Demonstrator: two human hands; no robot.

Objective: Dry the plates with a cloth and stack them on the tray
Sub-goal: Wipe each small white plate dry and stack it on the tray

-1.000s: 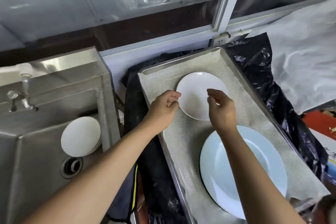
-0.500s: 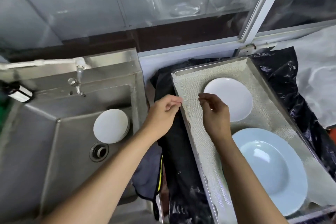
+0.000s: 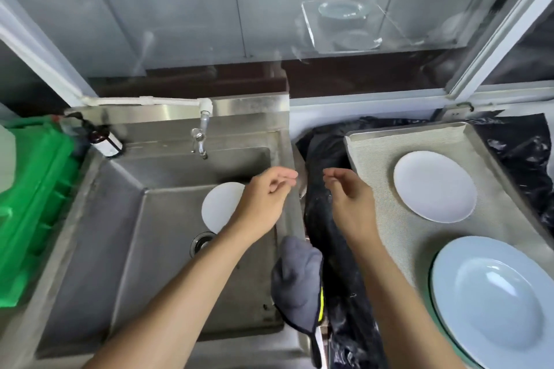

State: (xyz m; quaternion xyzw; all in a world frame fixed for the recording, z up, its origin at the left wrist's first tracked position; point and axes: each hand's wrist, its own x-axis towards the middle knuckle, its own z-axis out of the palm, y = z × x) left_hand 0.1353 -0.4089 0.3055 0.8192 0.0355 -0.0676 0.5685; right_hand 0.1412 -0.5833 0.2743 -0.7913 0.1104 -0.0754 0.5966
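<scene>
Left hand (image 3: 265, 198): hovers over the right side of the sink, fingers loosely curled and grasping nothing, fingertips pointing toward the right hand.
Right hand (image 3: 349, 201): hovers over the black plastic sheet between sink and tray, fingers loosely curled, grasping nothing; its fingertips face the left hand's, a small gap apart.
Plate in the sink (image 3: 220, 207): white, leaning in the sink basin, just left of and below the left hand's fingers, partly hidden by that hand.
Small white plate (image 3: 434, 186): lies flat on the tray, to the right of the right hand's fingers, apart from them.
Large pale blue plate (image 3: 494, 299): lies on the tray nearer the person, well right of and below the right fingers, beside the right forearm.
Tray (image 3: 374, 141): metal, lined with a beige mat, right of both hands.
Cloth (image 3: 296, 281): grey, draped over the sink's right edge, below both sets of fingers, between the two forearms; no hand touches it.
Sink (image 3: 168, 263): steel, with a tap (image 3: 199, 141) beyond the left fingers and a drain (image 3: 201, 244) under the left forearm.
Black plastic sheet (image 3: 332, 237): runs under the right hand and wrist.
Dark bottle (image 3: 103, 139): on the sink's back left ledge, far left of the fingers.
Green crate (image 3: 33, 204): far left of the sink.
</scene>
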